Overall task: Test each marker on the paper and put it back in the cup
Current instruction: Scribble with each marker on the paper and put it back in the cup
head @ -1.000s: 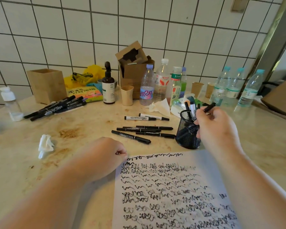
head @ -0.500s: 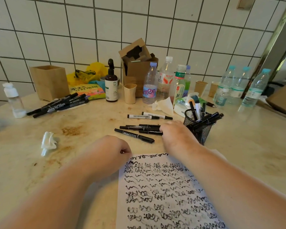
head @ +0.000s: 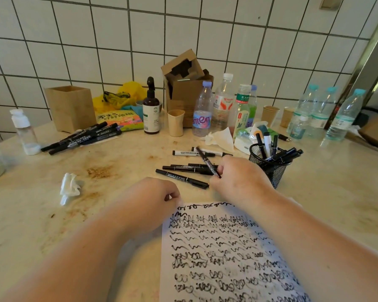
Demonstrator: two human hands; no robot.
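Note:
My right hand (head: 238, 179) grips a thin black marker (head: 207, 161), lifted and tilted above several black markers lying loose on the counter (head: 181, 177). Two white-barrelled markers (head: 190, 153) lie just behind them. The black mesh cup (head: 271, 166) stands to the right of my right hand, with several markers inside. My left hand (head: 153, 199) is a closed fist resting at the top left corner of the white paper (head: 223, 253), which is covered in black scribbles.
Another pile of black markers (head: 83, 137) lies at the left, by a wooden box (head: 71, 107). Bottles (head: 202, 112), a small beige cup (head: 176, 122), a cardboard box (head: 184, 83) and tissues (head: 69, 187) crowd the counter against the tiled wall.
My right hand left the mesh cup, moved left to the loose markers and picked one up. My left fist has stayed on the paper's corner.

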